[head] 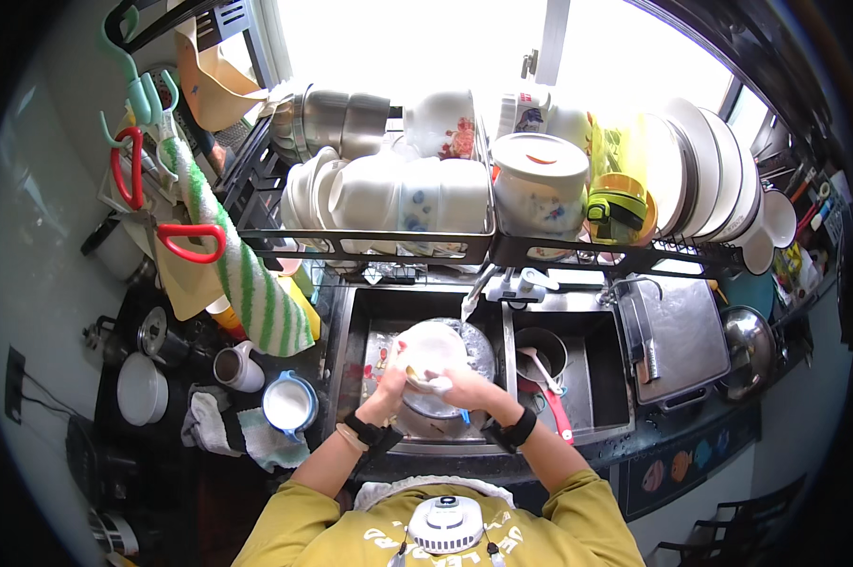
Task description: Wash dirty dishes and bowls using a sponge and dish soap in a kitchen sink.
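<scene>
Between my left hand (pixel 392 384) and my right hand (pixel 469 388) is a white bowl (pixel 437 344), gripped at its left side and its lower right. Glare washes out much of its surface. Something pale at its lower edge, by my right fingers, is too blurred to name. Directly under the bowl, a round metal basin (pixel 484 358) holding water stands in the left sink bowl (pixel 380 303). The faucet spout (pixel 471 298) points down just behind my hands. A small blue item (pixel 464 416) shows below my right hand.
In the right sink bowl (pixel 600 354) are a dark pot (pixel 550 347), a pink spoon (pixel 540 365) and a red-handled utensil (pixel 558 418). Black dish racks (pixel 369 244) with bowls and plates hang above. Red-handled scissors (pixel 167 234) and a striped towel (pixel 256 298) hang left; a cleaver (pixel 644 347) lies right.
</scene>
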Available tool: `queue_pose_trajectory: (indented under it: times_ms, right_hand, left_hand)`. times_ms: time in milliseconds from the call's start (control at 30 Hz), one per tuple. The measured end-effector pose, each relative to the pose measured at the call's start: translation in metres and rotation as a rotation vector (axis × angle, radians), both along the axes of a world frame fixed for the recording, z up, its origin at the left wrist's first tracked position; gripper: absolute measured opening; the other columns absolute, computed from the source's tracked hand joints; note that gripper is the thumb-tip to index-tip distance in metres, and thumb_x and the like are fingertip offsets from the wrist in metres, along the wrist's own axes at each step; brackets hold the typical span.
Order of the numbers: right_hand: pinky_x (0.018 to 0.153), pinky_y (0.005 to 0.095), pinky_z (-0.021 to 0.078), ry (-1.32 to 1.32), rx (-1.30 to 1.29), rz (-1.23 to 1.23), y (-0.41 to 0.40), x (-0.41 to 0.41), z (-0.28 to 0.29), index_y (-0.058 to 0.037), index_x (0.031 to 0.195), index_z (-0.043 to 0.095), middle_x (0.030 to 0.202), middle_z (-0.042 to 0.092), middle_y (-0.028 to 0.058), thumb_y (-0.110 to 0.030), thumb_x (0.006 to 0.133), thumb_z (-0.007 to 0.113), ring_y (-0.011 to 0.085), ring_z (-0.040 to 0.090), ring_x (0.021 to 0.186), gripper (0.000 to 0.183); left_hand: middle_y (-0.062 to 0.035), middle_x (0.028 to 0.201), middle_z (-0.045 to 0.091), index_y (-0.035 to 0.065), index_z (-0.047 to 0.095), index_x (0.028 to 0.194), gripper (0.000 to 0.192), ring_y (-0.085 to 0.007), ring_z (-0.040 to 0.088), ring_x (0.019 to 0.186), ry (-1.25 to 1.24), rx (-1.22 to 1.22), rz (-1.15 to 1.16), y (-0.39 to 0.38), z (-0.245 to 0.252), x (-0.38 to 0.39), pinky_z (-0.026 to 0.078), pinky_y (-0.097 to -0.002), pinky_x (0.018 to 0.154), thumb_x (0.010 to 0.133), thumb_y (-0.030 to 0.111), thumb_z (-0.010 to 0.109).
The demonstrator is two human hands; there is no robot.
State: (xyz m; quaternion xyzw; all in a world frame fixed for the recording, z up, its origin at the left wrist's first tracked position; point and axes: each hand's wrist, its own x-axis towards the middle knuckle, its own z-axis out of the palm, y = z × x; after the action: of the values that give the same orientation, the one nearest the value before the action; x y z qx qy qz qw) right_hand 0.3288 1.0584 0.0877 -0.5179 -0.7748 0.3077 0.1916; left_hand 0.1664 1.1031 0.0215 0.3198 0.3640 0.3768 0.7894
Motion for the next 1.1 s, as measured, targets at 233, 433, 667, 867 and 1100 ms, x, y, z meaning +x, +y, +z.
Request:
queue_pose_trajectory:
  times_ms: [233, 433, 667, 867, 1100]
  right_hand:
    - [0.093, 0.0455, 0.0385, -0.342, 0.412, -0.002, -0.014, -0.002, -0.023, 0.0026, 0.095, 0.062, 0.098, 0.06, 0.0212, -0.011, 0.067, 0.053, 0.0362, 0.055, 0.099, 0.032]
    - [0.086, 0.0431, 0.0435, -0.299, 0.09, 0.125, -0.024, 0.015, 0.006, -0.0006, 0.097, 0.059, 0.094, 0.061, 0.0191, -0.013, 0.071, 0.054, 0.0343, 0.057, 0.094, 0.03]
    - [0.082, 0.0424, 0.045, -0.273, 0.122, 0.22, -0.058, 0.042, 0.001, -0.0015, 0.093, 0.06, 0.092, 0.06, 0.0189, -0.014, 0.075, 0.054, 0.0351, 0.058, 0.091, 0.022]
    - [0.08, 0.0422, 0.0452, -0.103, 0.291, 0.001, -0.042, 0.025, -0.037, -0.0038, 0.098, 0.06, 0.095, 0.061, 0.0144, -0.009, 0.076, 0.053, 0.035, 0.057, 0.09, 0.023]
    - [0.089, 0.0438, 0.038, -0.21, 0.293, -0.607, -0.02, 0.014, -0.044, -0.0027, 0.092, 0.064, 0.112, 0.055, 0.0192, -0.032, 0.075, 0.067, 0.0345, 0.048, 0.107, 0.034]
  left_hand:
    - [-0.0104, 0.118, 0.049, 0.0041, 0.038, 0.128, 0.037, -0.0183, 0.05, 0.105, 0.246, 0.353, 0.139, -0.001, 0.005, 0.009, 0.042, -0.0298, 0.089, 0.093, 0.013, 0.043]
    - [-0.0104, 0.119, 0.051, 0.0011, 0.042, 0.126, 0.035, -0.0183, 0.048, 0.108, 0.217, 0.45, 0.133, -0.015, 0.002, 0.002, 0.039, -0.0301, 0.092, 0.094, 0.016, 0.043]
    - [-0.0104, 0.115, 0.051, 0.0041, 0.044, 0.123, 0.032, -0.0186, 0.048, 0.106, 0.243, 0.365, -0.056, -0.024, -0.017, 0.016, 0.038, -0.0301, 0.093, 0.093, 0.015, 0.046]
    - [-0.0123, 0.116, 0.052, 0.0, 0.044, 0.122, 0.033, -0.0203, 0.048, 0.107, 0.242, 0.451, 0.097, -0.016, -0.011, 0.038, 0.037, -0.031, 0.094, 0.092, 0.012, 0.045]
    - [-0.0117, 0.122, 0.046, 0.0015, 0.036, 0.13, 0.065, -0.0213, 0.043, 0.118, 0.229, 0.542, 0.211, -0.025, 0.0, 0.034, 0.034, -0.031, 0.101, 0.067, -0.012, 0.038]
